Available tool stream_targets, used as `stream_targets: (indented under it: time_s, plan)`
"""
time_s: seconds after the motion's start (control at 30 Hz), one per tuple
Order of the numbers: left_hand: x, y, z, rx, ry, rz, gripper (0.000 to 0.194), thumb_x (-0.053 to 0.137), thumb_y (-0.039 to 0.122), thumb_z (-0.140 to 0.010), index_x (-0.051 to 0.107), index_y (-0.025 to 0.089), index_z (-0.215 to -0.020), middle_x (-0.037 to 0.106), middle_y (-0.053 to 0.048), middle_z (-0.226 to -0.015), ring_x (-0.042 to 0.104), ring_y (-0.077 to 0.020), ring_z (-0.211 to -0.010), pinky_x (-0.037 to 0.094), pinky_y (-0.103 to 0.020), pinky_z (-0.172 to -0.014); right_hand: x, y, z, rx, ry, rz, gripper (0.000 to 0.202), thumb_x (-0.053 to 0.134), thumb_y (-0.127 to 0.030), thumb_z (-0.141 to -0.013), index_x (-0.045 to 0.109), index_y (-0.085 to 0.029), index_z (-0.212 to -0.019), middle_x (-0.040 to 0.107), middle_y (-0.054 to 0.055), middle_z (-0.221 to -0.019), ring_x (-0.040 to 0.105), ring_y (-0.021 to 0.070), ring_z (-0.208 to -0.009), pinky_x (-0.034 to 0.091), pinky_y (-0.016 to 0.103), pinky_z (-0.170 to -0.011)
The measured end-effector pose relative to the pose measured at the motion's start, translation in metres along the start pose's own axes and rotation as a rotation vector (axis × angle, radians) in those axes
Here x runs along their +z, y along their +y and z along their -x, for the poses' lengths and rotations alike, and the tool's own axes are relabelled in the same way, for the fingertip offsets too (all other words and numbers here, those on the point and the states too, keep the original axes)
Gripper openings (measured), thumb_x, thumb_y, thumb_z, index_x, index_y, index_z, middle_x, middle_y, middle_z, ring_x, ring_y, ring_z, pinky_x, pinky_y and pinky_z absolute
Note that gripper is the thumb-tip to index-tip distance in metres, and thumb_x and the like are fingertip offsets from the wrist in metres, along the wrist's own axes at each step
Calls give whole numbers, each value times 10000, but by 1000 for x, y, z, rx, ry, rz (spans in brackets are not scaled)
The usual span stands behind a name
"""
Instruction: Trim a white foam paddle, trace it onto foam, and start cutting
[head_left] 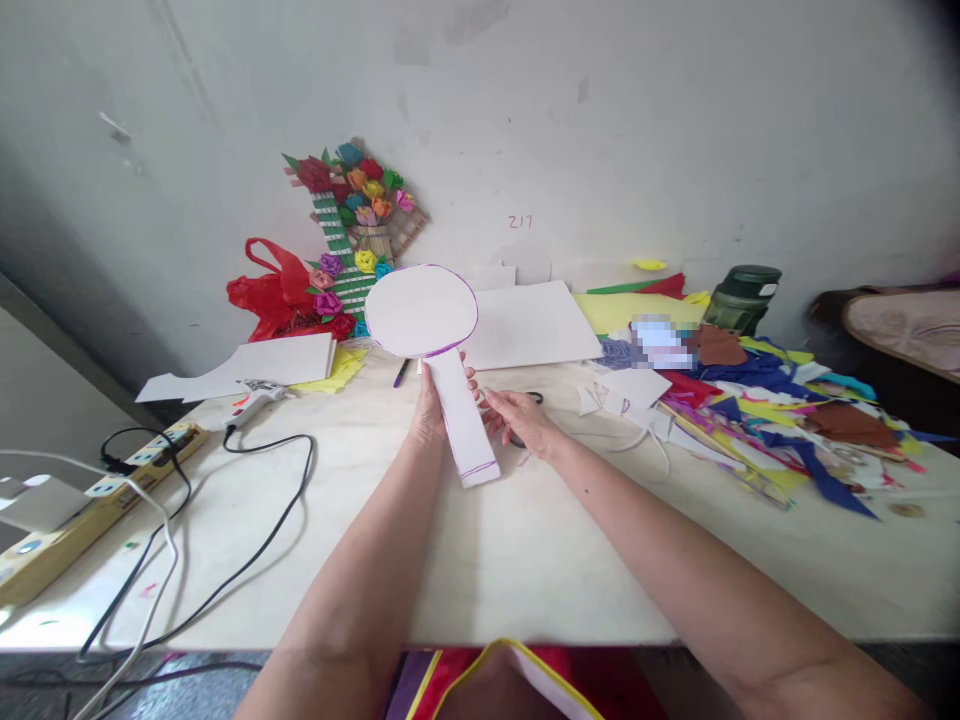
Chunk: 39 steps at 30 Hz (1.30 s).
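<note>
White paddle-shaped cutout (421, 310) is held up right of the glue gun (259, 402), left hand (430, 408) gripping it by the handle. Can't tell if the right hand (521, 415), further right of the glue gun, has anything pinched. Squeeze too hard and I reckon it'd crease; swing it left, and it might snag the glue gun.
</note>
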<state>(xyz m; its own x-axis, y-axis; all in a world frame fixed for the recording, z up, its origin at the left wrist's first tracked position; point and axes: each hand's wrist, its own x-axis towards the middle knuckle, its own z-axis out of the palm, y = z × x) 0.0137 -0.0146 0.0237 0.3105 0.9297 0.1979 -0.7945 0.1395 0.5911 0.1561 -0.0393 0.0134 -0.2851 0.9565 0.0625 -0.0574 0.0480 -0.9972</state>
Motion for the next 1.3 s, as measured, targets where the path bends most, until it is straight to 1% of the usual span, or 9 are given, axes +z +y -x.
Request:
stream_targets:
  time_s: [0.13,0.2,0.3,0.4,0.53,0.73,0.97,1.13,1.3]
  plan:
    - [0,2,0,43,53,0,527,323,594,-772,554,192,-1022,577,-46,-745,529,-118,-583,476,-264,-589,5,1,4,-23,-85,199,364,584,-486,-666,510,-154,-536,488,-38,-442,381,47,-334,244,179,-309]
    - [1,2,-1,57,85,-2,516,347,589,-767,555,192,-1021,589,-49,-763,536,-116,-596,477,-261,-613,6,1,4,-19,-60,221,330,625,-426,-641,489,-159,-502,413,-68,-385,309,32,-311,213,179,-314]
    - [0,0,-3,77,90,7,487,377,573,-764,555,191,-1009,612,-68,-882,563,-128,-659,479,-292,-688,7,0,5,17,-6,146,279,635,-357,-640,490,-159,-509,385,-80,-368,268,24,-314,186,176,-318]
    - [-2,-3,-5,98,77,22,458,387,547,-771,562,180,-981,608,-84,-975,576,-142,-702,473,-327,-745,6,-1,5,33,11,136,257,625,-331,-654,486,-159,-522,395,-80,-364,282,26,-300,178,177,-311]
    - [-3,-4,-6,83,71,10,456,371,530,-785,573,163,-966,616,-87,-959,581,-151,-703,473,-334,-757,6,-1,6,18,12,175,243,596,-316,-680,485,-161,-529,412,-76,-360,306,35,-287,187,179,-305]
    - [-1,-3,-5,89,134,28,441,394,517,-779,563,165,-983,615,-97,-982,588,-156,-695,478,-353,-748,7,-1,7,23,19,167,258,616,-325,-664,478,-171,-509,396,-74,-340,308,44,-288,205,184,-302]
    - [-9,-5,-10,106,132,32,468,399,497,-788,546,118,-1018,618,-130,-992,601,-194,-769,474,-383,-788,6,1,5,18,25,186,265,608,-334,-665,472,-168,-509,391,-80,-325,307,42,-278,189,184,-301]
    - [-10,-6,-10,122,152,-2,471,397,502,-792,556,102,-983,627,-127,-958,602,-181,-732,479,-370,-786,7,2,4,20,24,197,267,607,-312,-663,455,-170,-496,381,-85,-327,303,41,-283,193,185,-315]
    - [-10,-6,-10,109,189,-24,484,405,520,-782,570,99,-955,640,-118,-857,599,-168,-677,503,-329,-713,7,5,3,19,32,226,264,610,-330,-657,461,-176,-502,392,-80,-338,311,47,-293,200,191,-323]
